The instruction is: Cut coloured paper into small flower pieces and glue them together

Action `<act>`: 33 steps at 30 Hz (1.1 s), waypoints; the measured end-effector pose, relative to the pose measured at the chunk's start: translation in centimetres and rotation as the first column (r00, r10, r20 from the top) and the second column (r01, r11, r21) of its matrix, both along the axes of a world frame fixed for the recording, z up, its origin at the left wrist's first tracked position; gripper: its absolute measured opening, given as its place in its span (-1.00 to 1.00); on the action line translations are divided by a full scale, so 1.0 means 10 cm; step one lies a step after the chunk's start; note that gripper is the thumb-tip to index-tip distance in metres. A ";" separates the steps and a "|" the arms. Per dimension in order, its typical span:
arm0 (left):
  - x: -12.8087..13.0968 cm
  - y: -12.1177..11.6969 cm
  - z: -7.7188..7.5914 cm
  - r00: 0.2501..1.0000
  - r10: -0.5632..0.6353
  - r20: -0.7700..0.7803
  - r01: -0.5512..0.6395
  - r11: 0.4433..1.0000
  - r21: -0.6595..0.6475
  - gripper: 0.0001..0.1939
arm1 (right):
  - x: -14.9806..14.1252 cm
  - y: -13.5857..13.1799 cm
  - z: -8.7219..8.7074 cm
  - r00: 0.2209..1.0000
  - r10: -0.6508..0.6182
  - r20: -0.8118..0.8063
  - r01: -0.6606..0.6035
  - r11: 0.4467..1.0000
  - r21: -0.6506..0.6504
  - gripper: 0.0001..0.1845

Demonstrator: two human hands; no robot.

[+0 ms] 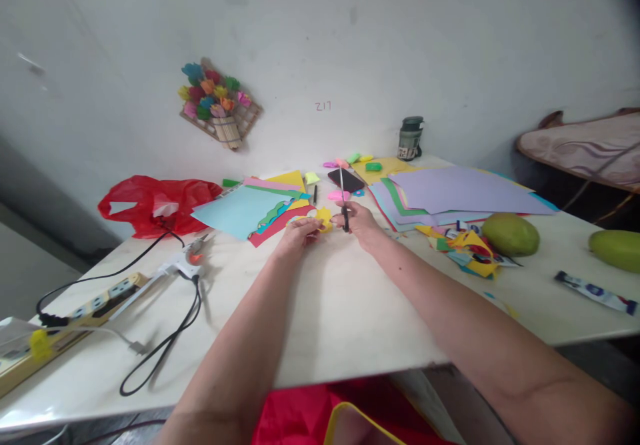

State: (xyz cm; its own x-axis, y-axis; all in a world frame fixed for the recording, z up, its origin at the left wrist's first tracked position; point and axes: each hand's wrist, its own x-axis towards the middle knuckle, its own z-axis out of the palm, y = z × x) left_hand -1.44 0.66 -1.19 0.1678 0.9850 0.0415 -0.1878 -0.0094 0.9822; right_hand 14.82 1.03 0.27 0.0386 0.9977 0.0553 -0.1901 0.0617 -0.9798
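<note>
On my feed I have the two hands meeting near the centre of the frame. The left hand (301,229) has its thumb and fingers pinched together on a yellow paper piece (325,219), which sits at mid-frame between the hands. The right hand (361,223) has its fingers curled closed around the dark handles of the scissors (343,190), whose blades point toward the top of the frame; from here I cannot tell whether the blades are parted. Just beyond them, I see a dark phone (346,179) and a pink packet (339,195). Left of centre I make out a light blue sheet (240,210) overlapping a red sheet (280,226), and farther left a red plastic bag (150,198). At the lower left I pick out a white glue gun (183,261) near a power strip (100,315). Right of centre I find a lavender sheet (460,188) on top of other coloured sheets, with paper scraps (473,251) below it in the frame, beside a green mango (511,235).
</note>
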 end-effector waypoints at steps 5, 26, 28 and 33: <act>-0.01 0.02 -0.02 0.998 -0.030 -0.061 0.029 1.000 -0.007 -0.68 | 0.00 0.01 0.00 0.999 -0.022 0.040 0.022 1.000 0.006 -0.41; 0.01 0.00 -0.01 1.000 -0.017 -0.005 0.017 1.000 0.014 -0.68 | 0.01 0.06 -0.08 0.998 0.037 0.051 -0.041 0.996 0.078 -0.46; 0.01 0.00 -0.01 1.000 -0.021 0.003 0.020 1.000 0.021 -0.67 | 0.01 0.04 -0.05 0.998 0.035 0.055 -0.039 0.996 0.082 -0.46; -0.04 0.03 -0.01 1.000 0.020 0.004 -0.020 0.999 0.034 -0.64 | 0.09 0.06 -0.01 0.991 0.004 0.137 -0.009 0.999 0.033 -0.52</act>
State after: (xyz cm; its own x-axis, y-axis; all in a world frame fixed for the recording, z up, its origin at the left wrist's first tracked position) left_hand -1.86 0.91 -1.34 0.1474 0.9862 0.0753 -0.1907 -0.0464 0.9805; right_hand 15.67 1.60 0.15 0.0216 0.9954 0.0934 -0.0548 0.0945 -0.9940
